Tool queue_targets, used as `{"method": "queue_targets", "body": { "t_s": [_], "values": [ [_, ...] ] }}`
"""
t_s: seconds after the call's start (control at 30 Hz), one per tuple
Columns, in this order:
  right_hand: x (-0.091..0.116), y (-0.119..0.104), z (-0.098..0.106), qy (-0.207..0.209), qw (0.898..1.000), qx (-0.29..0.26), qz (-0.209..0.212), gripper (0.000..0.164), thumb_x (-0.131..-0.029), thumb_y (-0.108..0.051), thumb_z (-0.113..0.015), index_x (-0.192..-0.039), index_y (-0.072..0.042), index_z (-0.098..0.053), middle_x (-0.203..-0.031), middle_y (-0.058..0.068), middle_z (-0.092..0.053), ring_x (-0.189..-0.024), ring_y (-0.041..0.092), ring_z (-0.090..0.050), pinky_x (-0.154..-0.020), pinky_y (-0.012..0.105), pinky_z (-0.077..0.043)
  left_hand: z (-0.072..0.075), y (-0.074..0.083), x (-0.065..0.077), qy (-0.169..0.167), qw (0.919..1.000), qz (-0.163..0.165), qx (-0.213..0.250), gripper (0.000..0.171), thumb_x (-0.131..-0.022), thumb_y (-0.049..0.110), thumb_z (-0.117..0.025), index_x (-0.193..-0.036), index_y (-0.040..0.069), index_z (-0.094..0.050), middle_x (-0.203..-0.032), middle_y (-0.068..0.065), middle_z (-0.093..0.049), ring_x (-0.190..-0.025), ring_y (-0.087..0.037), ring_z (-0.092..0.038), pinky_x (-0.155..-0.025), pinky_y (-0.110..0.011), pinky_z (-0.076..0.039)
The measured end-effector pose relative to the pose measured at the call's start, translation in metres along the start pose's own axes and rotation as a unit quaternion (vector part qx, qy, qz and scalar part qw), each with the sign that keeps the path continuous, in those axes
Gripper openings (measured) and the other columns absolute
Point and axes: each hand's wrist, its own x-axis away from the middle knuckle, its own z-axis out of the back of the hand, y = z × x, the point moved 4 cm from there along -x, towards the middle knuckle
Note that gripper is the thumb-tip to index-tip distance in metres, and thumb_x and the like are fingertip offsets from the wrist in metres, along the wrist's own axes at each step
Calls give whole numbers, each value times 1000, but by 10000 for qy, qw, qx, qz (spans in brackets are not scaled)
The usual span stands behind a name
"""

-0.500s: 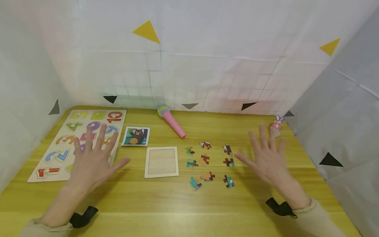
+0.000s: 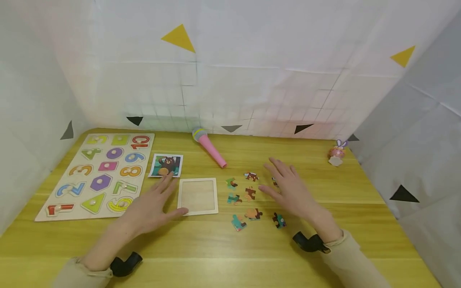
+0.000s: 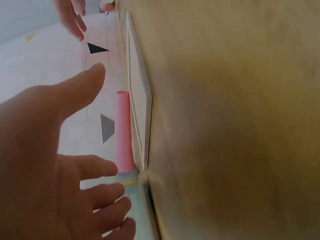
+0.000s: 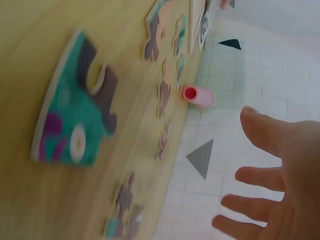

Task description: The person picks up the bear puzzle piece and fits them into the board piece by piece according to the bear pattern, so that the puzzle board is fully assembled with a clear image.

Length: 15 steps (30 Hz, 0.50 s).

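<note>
My left hand (image 2: 149,210) hovers with loosely spread fingers beside a square wooden puzzle frame (image 2: 215,196), its thumb over the frame's lower left corner in the head view. The fingertips reach the lower edge of a bear picture card (image 2: 166,165). Several loose jigsaw pieces (image 2: 250,194) lie right of the frame, among them a teal one with a white and purple pattern (image 4: 75,127). Over the right-hand pieces my right hand (image 2: 293,196) is held with relaxed fingers and nothing in its grasp; it partly hides pieces beneath it.
A wooden number-and-shape board (image 2: 81,200) lies at the left. Behind the frame rests a pink toy microphone (image 2: 212,150). A small pink figure with bunny ears (image 2: 337,154) stands at the far right corner. White sheeting (image 2: 245,92) encloses the table's back and sides.
Both hands have moved inward: the left from over the number board toward the puzzle frame, the right leftward over the jigsaw pieces. Their widely spread fingers have relaxed. The objects stay put.
</note>
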Motion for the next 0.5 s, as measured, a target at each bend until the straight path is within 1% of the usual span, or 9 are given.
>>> {"method": "queue_targets", "body": {
  "t_s": [0.07, 0.17, 0.23, 0.3, 0.4, 0.5],
  "values": [
    [-4, -4, -2, -84, 9997, -225, 104, 66, -98, -42, -62, -151, -6, -43, -157, 18, -38, -145, 38, -35, -119, 64, -19, -6, 4, -1, -160, 9996, -77, 225, 94, -91, 66, -57, -158, 7, -28, -167, -15, -16, -150, -40, -23, -110, -60, -38],
    [-10, -7, -7, -178, 9971, -723, 130, 57, -98, -33, -66, -145, -6, -50, -150, 15, -49, -139, 36, -44, -117, 59, -29, -10, 7, -1, -339, 9983, -189, 432, 91, -93, 61, -59, -158, 6, -28, -166, -16, -16, -150, -39, -25, -113, -58, -36],
    [-16, -9, -12, -179, 9933, -1129, 147, 51, -97, -26, -68, -141, -5, -55, -144, 14, -55, -134, 35, -50, -112, 55, -38, -9, 6, -2, -384, 9977, -219, 518, 89, -94, 59, -60, -158, 6, -28, -166, -16, -16, -149, -40, -26, -112, -58, -37],
    [-22, -12, -17, -139, 9888, -1477, 181, 45, -95, -17, -70, -136, -3, -59, -136, 14, -61, -126, 34, -56, -104, 54, -47, -8, 5, -3, -428, 9969, -214, 623, 88, -94, 57, -60, -158, 5, -28, -166, -17, -15, -148, -41, -27, -111, -59, -37],
    [-29, -19, -22, -94, 9826, -1839, 221, 39, -92, -8, -72, -129, 0, -64, -124, 15, -67, -112, 34, -62, -95, 53, -52, -8, 3, -5, -451, 9961, -215, 730, 85, -95, 54, -61, -157, 5, -30, -166, -17, -16, -147, -42, -28, -112, -59, -36],
    [-35, -25, -26, -132, 9790, -2033, 105, 35, -91, -3, -72, -125, 2, -66, -119, 16, -69, -106, 34, -64, -92, 51, -54, -9, 1, -6, -515, 9956, -249, 745, 83, -96, 52, -61, -156, 4, -31, -166, -17, -18, -148, -41, -27, -114, -59, -33]
  ]
}}
